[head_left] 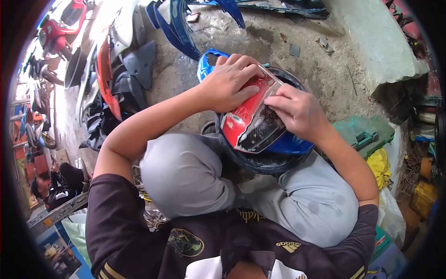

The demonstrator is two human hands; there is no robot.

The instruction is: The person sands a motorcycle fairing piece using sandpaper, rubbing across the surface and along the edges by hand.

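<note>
Between my knees a red, blue and black panel (244, 122) rests on a round black basin or tub (267, 163). My left hand (232, 83) lies over the panel's upper part, its fingers bent and pressing on the red surface. On the right side of the panel, my right hand (297, 111) is closed in a pinch at the edge of the red and dark patterned area. What sits between those fingertips is too small to make out. A blue glossy part (204, 67) shows just beyond my left hand.
Blue curved fairings (174, 35) lie on the concrete floor ahead. Orange, black and white panels (106, 76) are stacked at the left. A green case (378, 135) and a yellow bag (380, 168) are at the right. A person (60, 183) is at the far left.
</note>
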